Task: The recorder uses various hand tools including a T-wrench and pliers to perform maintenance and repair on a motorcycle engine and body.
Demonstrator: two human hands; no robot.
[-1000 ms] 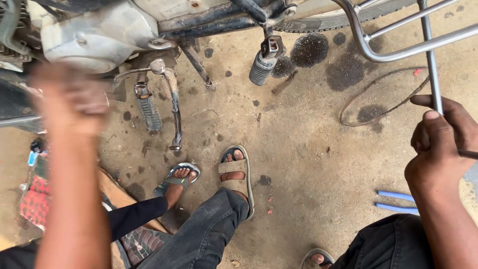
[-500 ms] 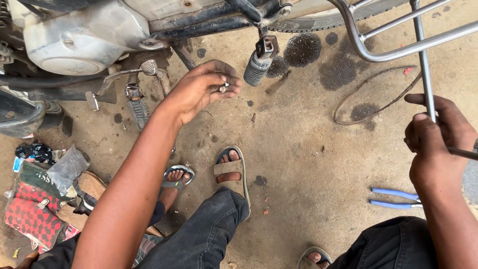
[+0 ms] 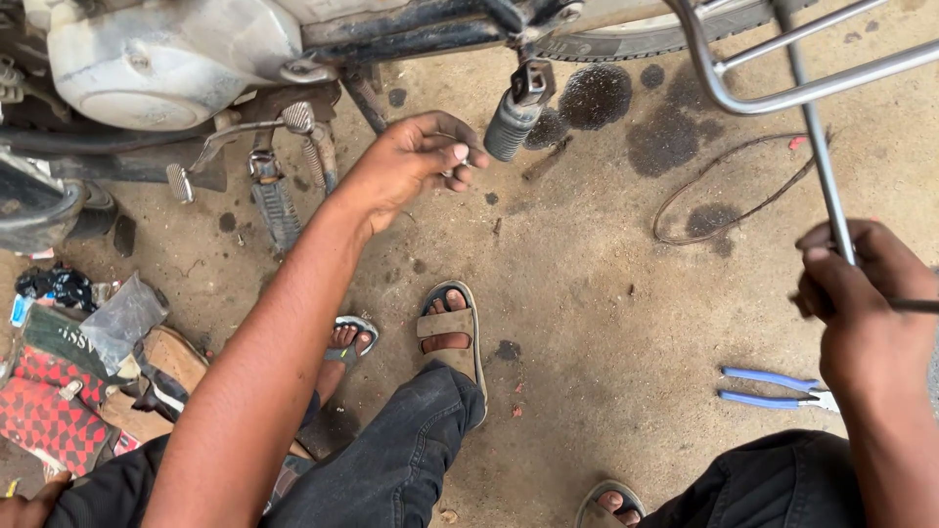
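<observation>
Left hand (image 3: 416,161) out beside the footpeg (image 3: 511,117), fingers pinched on something small, too tiny to tell. Right hand (image 3: 861,303) fisted round the steel rod (image 3: 817,137) under the rear rack (image 3: 782,98), a thin tool poking out sideways. Pliers (image 3: 778,386) lying unused on the floor (image 3: 587,323). Looks mid-job: rack not yet fastened, small part yet to be fitted
</observation>
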